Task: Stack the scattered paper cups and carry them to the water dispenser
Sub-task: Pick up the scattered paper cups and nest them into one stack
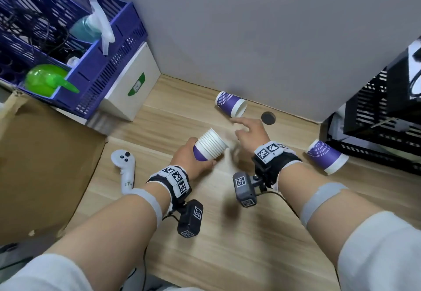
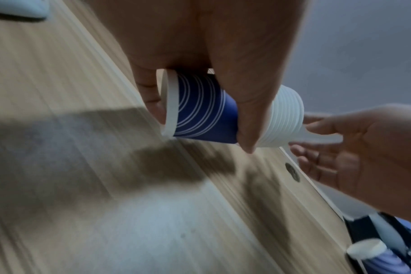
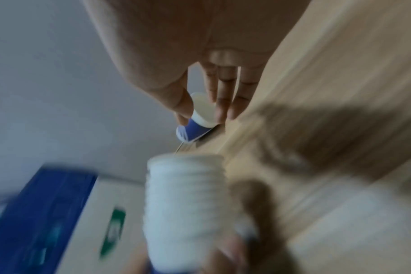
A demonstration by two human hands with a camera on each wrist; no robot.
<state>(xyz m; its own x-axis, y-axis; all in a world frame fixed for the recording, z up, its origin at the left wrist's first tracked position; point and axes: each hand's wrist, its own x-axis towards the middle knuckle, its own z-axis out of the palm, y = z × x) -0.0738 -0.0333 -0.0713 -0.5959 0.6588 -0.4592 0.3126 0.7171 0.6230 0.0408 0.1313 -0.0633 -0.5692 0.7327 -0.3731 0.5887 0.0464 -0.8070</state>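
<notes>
Wooden desk (image 1: 227,233) runs up against a grey wall (image 1: 250,28). Cardboard box (image 1: 41,165) fills the left edge; behind it a purple crate (image 1: 114,62) holds a green scoop (image 1: 45,82), a spray bottle (image 1: 91,26) and dark cables, and sits on a white box (image 1: 136,81). Black crate (image 1: 376,119) stands at the far right. White controller (image 1: 124,167) lies on the desk just left of the left wrist. Left hand (image 1: 189,156) is wrapped around the purple base of a stack of cups (image 1: 210,144), stack tilted with its white rims pointing up and away, held just above the desk. Right hand (image 1: 248,131) is beside the stack's rims, fingers spread and holding nothing, tips stretched toward a loose cup (image 1: 231,103) lying on its side against the wall; whether they touch it cannot be told, the wrist view is blurred. Second cup (image 1: 327,156) lies on its side near the black crate, right of the right wrist. Small dark disc (image 1: 268,118) sits in the desk by the wall, just beyond the right hand.
</notes>
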